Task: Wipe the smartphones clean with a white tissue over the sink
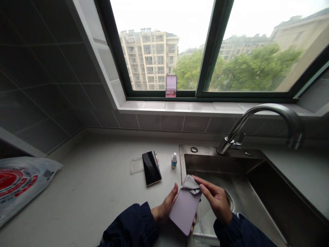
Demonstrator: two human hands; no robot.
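The lilac phone-shaped slab (185,210) points its long axis away from the person, tilted slightly right, over the left rim of the steel sink (218,164); the left hand (164,206) grips its edge from beneath; the right hand (216,200) pinches a grey cloth (190,185) against its far end; the bench (89,195) spreads open leftward.

A pale pink patch (171,86) on the window is blurred past reading. The small bottle's (174,160) label is too tiny to read. A printed plastic bag (20,188) runs off the left edge. A grey cloth (190,185) covers the top of a lilac phone (184,212), which partly hides the left hand's (163,207) fingers.
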